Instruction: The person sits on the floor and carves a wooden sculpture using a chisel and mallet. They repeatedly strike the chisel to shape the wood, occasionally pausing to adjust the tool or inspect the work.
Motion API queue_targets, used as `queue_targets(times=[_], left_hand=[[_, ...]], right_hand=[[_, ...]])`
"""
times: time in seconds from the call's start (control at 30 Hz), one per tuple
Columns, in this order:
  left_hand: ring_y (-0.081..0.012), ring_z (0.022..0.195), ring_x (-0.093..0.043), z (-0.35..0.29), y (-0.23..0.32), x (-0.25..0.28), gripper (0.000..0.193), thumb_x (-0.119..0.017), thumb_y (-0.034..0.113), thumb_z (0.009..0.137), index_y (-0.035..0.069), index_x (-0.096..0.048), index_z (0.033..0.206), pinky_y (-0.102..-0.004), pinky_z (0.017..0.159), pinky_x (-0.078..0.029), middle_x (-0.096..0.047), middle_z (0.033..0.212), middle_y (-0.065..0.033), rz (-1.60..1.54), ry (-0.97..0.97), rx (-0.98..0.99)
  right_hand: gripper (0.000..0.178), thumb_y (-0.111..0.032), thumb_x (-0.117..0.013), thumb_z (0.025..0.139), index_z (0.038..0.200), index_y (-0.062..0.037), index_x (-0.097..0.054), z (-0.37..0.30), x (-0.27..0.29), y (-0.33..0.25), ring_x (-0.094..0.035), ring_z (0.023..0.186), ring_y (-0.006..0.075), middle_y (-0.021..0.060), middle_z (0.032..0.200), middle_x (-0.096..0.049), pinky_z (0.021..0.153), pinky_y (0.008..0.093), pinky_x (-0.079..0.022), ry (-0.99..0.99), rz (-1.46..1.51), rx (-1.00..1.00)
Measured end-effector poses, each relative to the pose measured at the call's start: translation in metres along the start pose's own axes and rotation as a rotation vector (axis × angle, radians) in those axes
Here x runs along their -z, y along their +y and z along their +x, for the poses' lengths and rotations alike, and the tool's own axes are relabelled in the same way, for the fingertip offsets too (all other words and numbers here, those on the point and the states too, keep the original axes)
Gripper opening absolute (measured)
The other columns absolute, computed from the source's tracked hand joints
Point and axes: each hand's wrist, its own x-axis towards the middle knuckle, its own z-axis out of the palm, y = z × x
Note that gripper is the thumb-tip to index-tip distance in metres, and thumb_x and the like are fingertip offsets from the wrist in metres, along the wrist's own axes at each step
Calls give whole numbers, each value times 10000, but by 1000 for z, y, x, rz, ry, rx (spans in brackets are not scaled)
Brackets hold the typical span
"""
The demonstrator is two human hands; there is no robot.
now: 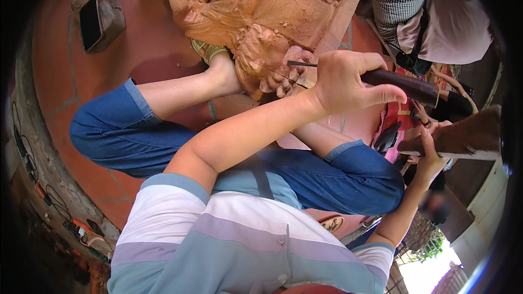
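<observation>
My left hand is wrapped round the dark handle of a wood chisel. The chisel's thin blade points left, its tip at the carved lower end of a reddish-brown wooden sculpture. That sculpture lies on its side in front of my crossed legs, with rounded folds and curls cut into it. Out to the right, my right hand grips a wooden mallet by its narrow end. The mallet's broad block is apart from the chisel's butt.
A dark-faced rectangular object rests against a block at the far left of the red tiled floor. Cables run along the left edge. Another person sits close at the upper right, and more people are behind my mallet.
</observation>
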Motion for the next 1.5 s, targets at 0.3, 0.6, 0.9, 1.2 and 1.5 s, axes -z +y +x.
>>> queue_targets(times=[0.3, 0.6, 0.9, 1.2, 1.5], left_hand=[[-40, 545, -496, -3, -3, 15, 453, -795, 468, 722, 40, -648, 751, -222, 483, -376, -564, 575, 16, -178, 38, 47], [-70, 524, -484, -14, -7, 18, 455, -793, 478, 714, 52, -634, 727, -231, 478, -363, -533, 566, -3, -147, -47, 7], [-142, 489, -518, -21, -5, 26, 482, -781, 523, 690, 67, -627, 708, -266, 471, -387, -525, 556, -46, -72, -114, -70], [-242, 488, -590, -20, -1, 1, 558, -701, 667, 644, 121, -596, 597, -329, 456, -427, -553, 517, -51, 78, -40, -211], [-200, 462, -541, -6, -8, 3, 503, -767, 555, 682, 75, -619, 651, -277, 453, -395, -529, 514, -54, 54, -26, -102]], right_hand=[[307, 64, -707, 745, 1016, 11, -571, 1, -22, -13, -532, 761, 103, 25, 795, -568, 801, 242, -430, -98, -441, 112], [250, -8, -712, 756, 952, -1, -558, 2, -6, -4, -552, 755, 133, 28, 810, -596, 720, 255, -449, -153, -533, 178], [339, -3, -724, 702, 1000, 10, -563, -2, -2, -2, -570, 780, 138, 48, 831, -610, 767, 258, -444, -204, -428, 111], [289, 52, -713, 731, 979, 5, -574, -6, 2, 12, -539, 807, 118, 36, 870, -587, 772, 264, -435, -127, -273, 135], [423, 91, -670, 721, 1074, -23, -465, -2, 2, -9, -537, 811, 170, 55, 845, -537, 822, 324, -452, -79, 276, 30]])
